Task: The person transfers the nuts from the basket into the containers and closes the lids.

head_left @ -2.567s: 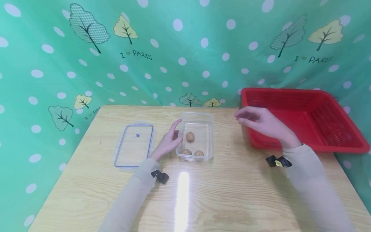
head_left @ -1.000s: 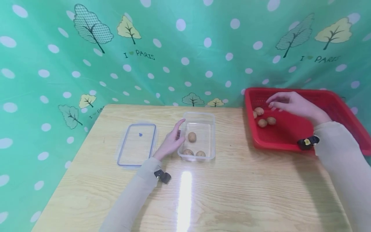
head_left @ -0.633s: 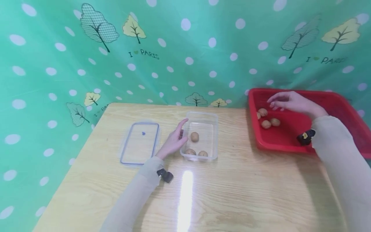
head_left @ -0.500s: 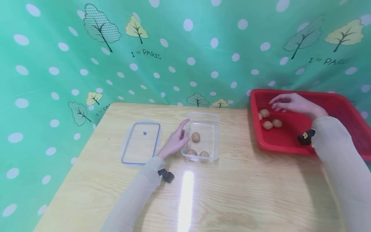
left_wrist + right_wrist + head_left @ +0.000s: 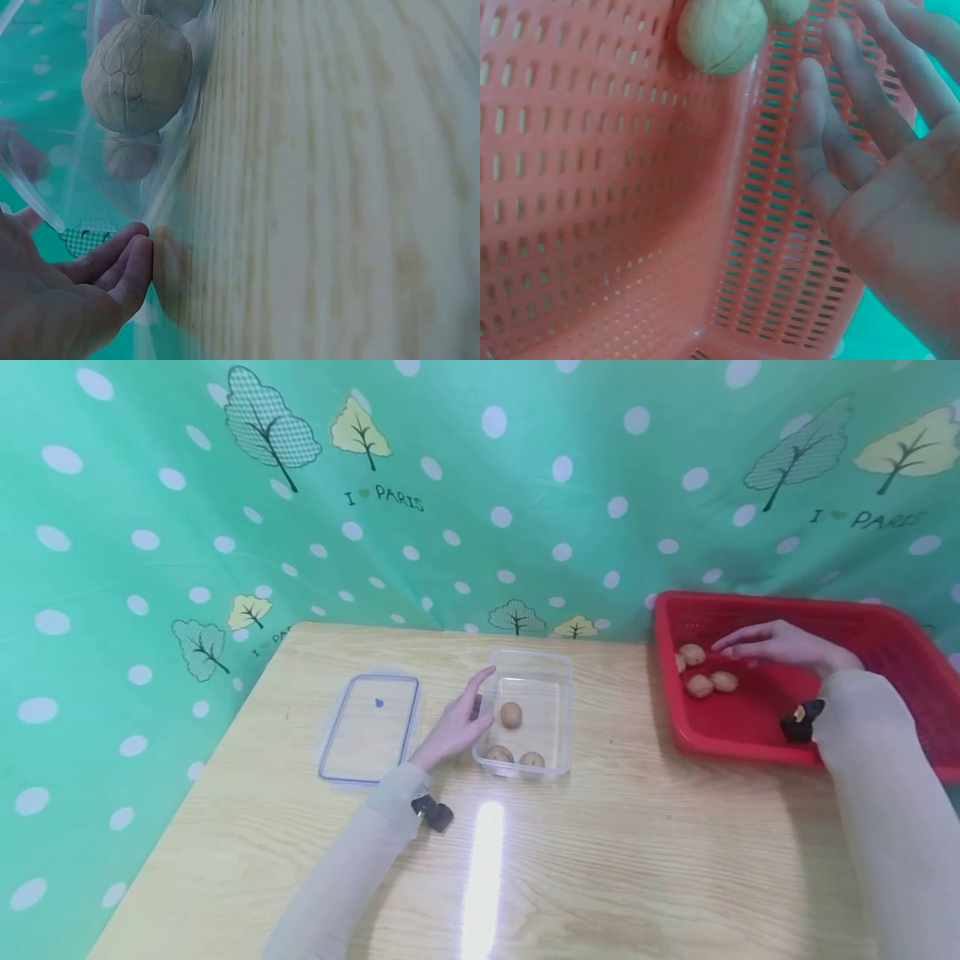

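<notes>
My left hand rests at the left side of a clear plastic food container, thumb and fingertips right at its wall. Inside are three walnuts: one lone walnut mid-floor, and two by the near wall. The left wrist view shows a walnut through the plastic and the left hand's fingers together beside it. My right hand hangs inside the red basket, fingers spread and holding nothing, just right of several walnuts. The right wrist view has a walnut up beyond the right hand.
A clear lid with a blue seal lies on the wooden table left of the container. Slotted walls enclose the basket. A green dotted curtain hangs behind the table.
The right hand has moved from the basket's left edge to inside it and dipped lower, fingers nearer the walnuts, which it had covered from sight. The left hand stays at the container. The head view has shifted.
</notes>
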Demonstrator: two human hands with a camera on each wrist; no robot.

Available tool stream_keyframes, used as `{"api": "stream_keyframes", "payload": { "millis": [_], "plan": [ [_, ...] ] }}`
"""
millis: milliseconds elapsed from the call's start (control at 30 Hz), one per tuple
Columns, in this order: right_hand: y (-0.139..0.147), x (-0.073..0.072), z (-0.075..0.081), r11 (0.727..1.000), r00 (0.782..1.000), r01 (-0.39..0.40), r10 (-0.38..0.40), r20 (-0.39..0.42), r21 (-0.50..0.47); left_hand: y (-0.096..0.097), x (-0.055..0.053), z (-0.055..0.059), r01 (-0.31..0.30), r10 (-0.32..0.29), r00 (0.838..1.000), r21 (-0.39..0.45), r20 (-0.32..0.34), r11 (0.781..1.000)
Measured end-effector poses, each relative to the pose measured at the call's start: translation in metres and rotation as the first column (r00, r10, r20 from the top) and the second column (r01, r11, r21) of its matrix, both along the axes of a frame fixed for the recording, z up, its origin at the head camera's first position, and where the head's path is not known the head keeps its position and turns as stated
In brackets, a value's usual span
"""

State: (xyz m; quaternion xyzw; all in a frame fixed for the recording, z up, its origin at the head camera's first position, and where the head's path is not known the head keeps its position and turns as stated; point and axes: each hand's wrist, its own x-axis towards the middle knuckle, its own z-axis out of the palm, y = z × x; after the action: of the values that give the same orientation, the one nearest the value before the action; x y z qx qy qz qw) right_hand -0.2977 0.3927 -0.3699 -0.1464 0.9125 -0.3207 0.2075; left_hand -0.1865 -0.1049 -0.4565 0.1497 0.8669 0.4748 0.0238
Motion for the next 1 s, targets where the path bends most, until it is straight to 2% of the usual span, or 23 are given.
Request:
{"api": "stream_keyframes", "payload": {
  "millis": [133,333,533,767,833,1000],
  "plan": [
    [0.003,0.0,-0.006,0.998,1.0,-0.012,0.01,0.02,0.057,0.001,0.0,0.0,-0.003,0.003,1.0,-0.009,0.01,1.0],
    [0.006,-0.001,-0.013,0.998,0.995,-0.049,0.045,0.091,0.033,0.002,0.001,0.001,-0.004,0.005,1.0,-0.008,0.031,1.0],
    [0.003,-0.004,-0.015,0.993,0.983,-0.106,0.098,0.158,0.045,0.001,0.001,0.002,-0.007,0.007,1.0,-0.001,0.02,1.0],
    [0.004,-0.004,-0.02,0.997,0.956,-0.071,0.071,0.285,-0.009,0.001,0.002,0.003,-0.015,0.015,1.0,-0.002,0.025,1.0],
    [0.005,-0.004,-0.022,0.997,0.952,-0.068,0.071,0.297,-0.019,0.001,0.001,0.002,-0.013,0.012,1.0,0.001,0.018,1.0],
    [0.005,-0.004,-0.024,0.997,0.963,-0.07,0.061,0.264,0.026,0.001,0.0,0.001,-0.008,0.008,1.0,-0.002,0.011,1.0]
  ]
}}
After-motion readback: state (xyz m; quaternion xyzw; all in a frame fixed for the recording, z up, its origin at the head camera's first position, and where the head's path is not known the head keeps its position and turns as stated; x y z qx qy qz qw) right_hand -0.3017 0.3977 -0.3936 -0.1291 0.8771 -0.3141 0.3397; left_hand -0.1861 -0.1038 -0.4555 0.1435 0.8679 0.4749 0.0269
